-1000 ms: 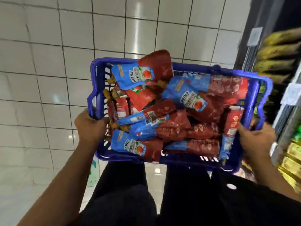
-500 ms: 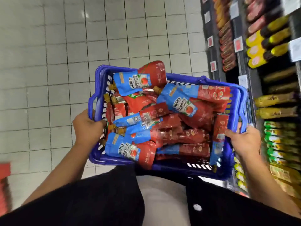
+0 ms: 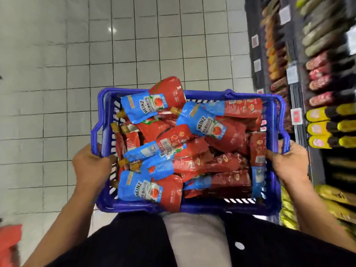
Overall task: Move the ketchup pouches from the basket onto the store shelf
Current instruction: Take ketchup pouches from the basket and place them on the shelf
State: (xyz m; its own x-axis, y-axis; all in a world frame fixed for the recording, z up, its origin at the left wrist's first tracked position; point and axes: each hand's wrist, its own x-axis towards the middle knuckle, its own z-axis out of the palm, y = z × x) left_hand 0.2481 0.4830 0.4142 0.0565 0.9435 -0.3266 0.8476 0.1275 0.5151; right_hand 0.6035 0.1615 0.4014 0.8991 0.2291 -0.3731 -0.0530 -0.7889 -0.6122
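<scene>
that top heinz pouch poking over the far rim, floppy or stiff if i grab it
The pouch is probably floppy: its film looks creased and bulged. Its glossy surface may be slippery. It leans over the basket rim, so it may slide out if nudged.

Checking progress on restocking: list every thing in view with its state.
basket: full, held up by both sides
ketchup pouches: piled inside basket, none shelved yet
left hand: grips basket's left side
right hand: grips basket's right side
store shelf: stocked, blurred

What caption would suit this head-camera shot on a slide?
Both hands, left and right, grip a blue basket heaped with ketchup pouches, beside stocked shelves.
</scene>
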